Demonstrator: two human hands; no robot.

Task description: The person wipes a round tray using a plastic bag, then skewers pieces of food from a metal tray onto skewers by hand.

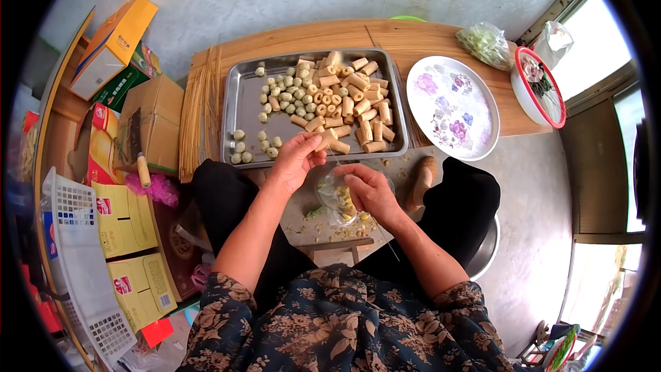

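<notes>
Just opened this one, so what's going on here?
A seated person is working over a metal tray with both bare hands. The left hand pinches a tan hollow piece above the tray's near edge, while the right hand holds a thin stick. Whether the stick's tip is inside the piece is too small to tell. Loose pale green balls and more tan pieces lie in the tray, with a floral plate to its right.

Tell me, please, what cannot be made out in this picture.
Head view: the middle of the thin stick, hidden by the right hand.
Head view: much of the basin, behind the right leg.
Head view: fine print on the yellow cartons, too small.
</notes>
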